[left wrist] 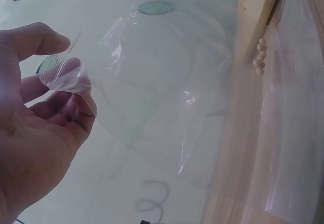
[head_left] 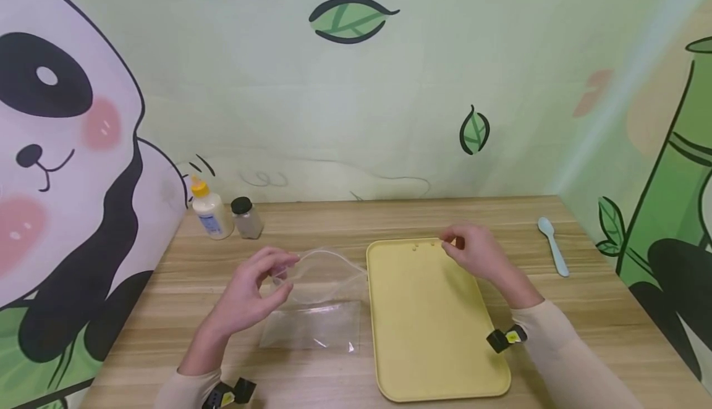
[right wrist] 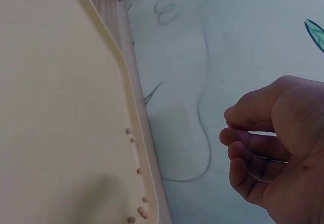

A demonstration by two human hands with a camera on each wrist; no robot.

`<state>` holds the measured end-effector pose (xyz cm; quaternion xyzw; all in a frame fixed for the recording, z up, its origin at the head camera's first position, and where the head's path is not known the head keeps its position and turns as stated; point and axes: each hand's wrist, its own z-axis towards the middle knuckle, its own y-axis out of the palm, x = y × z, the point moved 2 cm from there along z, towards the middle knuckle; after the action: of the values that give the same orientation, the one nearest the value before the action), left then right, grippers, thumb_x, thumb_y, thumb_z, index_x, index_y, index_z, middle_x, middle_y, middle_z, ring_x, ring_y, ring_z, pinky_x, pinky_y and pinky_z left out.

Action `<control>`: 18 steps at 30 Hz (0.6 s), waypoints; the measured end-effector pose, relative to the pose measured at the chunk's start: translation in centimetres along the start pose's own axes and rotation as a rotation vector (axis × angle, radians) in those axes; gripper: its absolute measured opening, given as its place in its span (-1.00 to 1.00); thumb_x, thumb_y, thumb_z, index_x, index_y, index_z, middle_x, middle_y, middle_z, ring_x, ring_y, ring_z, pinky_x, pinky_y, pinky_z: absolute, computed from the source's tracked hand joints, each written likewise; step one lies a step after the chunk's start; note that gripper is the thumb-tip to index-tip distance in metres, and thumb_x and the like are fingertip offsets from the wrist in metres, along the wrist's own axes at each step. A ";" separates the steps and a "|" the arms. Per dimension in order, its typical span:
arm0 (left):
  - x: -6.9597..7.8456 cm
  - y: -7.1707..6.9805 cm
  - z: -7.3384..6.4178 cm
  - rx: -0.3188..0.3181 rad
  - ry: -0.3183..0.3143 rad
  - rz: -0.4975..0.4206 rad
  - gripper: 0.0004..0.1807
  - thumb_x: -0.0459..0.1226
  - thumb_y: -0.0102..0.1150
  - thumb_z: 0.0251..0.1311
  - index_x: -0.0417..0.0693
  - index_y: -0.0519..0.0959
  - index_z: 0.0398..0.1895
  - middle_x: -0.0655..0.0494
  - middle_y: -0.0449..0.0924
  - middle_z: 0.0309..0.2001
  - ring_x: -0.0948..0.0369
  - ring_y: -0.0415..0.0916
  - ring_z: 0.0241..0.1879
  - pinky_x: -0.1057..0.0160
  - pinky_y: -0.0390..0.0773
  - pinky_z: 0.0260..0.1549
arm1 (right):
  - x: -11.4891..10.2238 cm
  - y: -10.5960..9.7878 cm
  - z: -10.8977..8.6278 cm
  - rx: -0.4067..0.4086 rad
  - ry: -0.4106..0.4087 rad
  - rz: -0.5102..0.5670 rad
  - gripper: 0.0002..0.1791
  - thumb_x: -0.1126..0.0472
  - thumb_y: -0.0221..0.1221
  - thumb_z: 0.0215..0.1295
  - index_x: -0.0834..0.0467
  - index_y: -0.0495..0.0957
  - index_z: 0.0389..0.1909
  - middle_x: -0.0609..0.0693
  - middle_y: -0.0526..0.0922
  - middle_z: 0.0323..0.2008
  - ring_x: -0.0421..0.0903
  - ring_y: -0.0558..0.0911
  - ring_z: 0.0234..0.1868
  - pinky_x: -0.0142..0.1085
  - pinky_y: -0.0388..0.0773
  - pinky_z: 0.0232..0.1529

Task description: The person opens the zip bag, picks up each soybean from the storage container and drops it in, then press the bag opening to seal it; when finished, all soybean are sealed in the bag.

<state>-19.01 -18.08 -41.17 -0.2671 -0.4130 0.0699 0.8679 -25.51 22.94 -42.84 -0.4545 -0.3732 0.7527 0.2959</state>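
My left hand (head_left: pixel 253 291) holds the rim of a clear plastic bag (head_left: pixel 328 276), whose mouth bulges apart beside the tray. In the left wrist view the plastic (left wrist: pixel 66 77) folds over the curled fingers, below the thumb. Several small round beads (left wrist: pixel 260 57) show through the film there. Above the far right corner of the yellow tray (head_left: pixel 434 328) is my right hand (head_left: pixel 473 251), fingers loosely bent, thumb and forefinger tips close together with nothing visible between them. More beads (right wrist: pixel 139 171) lie along the tray's far edge.
A flat clear plastic piece (head_left: pixel 311 328) lies in front of the bag. At the back left stand a white bottle with a yellow cap (head_left: pixel 211 214) and a small black-lidded jar (head_left: pixel 247 220). A pale blue spoon (head_left: pixel 553 245) rests at the right on the wooden table (head_left: pixel 322 375).
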 end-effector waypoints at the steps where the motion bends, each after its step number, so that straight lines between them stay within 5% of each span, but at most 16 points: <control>1: 0.0 0.0 0.0 0.000 0.003 0.000 -0.51 -0.58 0.30 -0.03 -0.24 0.56 0.06 -0.07 0.57 -0.07 0.10 0.54 -0.23 0.34 0.63 -0.18 | 0.2 0.0 -0.1 -0.004 0.006 0.003 -0.88 0.32 0.25 0.20 0.22 0.69 -0.26 -0.01 0.65 -0.43 -0.19 0.45 -0.49 -0.40 0.41 -0.52; 18: -0.3 -0.1 0.0 -0.026 -0.019 -0.012 -0.54 -0.58 0.26 0.01 -0.23 0.56 0.05 -0.04 0.56 -0.06 0.09 0.54 -0.19 0.39 0.61 -0.15 | 3.3 0.8 -1.2 -0.065 0.074 -0.017 -0.85 0.32 0.23 0.19 0.29 0.67 -0.25 0.02 0.68 -0.43 -0.18 0.49 -0.46 -0.36 0.43 -0.46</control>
<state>-19.21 -18.24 -41.31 -0.2752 -0.4236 0.0616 0.8608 -25.84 25.47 -45.39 -0.4882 -0.3900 0.7204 0.3009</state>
